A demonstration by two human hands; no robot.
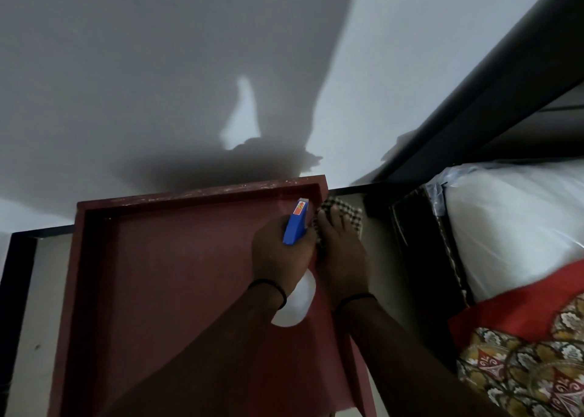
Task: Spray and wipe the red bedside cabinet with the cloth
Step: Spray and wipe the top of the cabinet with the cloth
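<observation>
Below, red cabinet (177,274) (rimmed top) near wall (126,69); bed (512,227) beside.

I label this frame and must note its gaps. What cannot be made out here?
Head view only.
1. Spray bottle: the left hand and wrist cover most of its body; the label is too small to read.
2. Cloth: the right hand hides much of it.
3. Red cabinet: the lower edge cuts off its front; the arms cover part of the top; dim light hides any wetness.
</observation>
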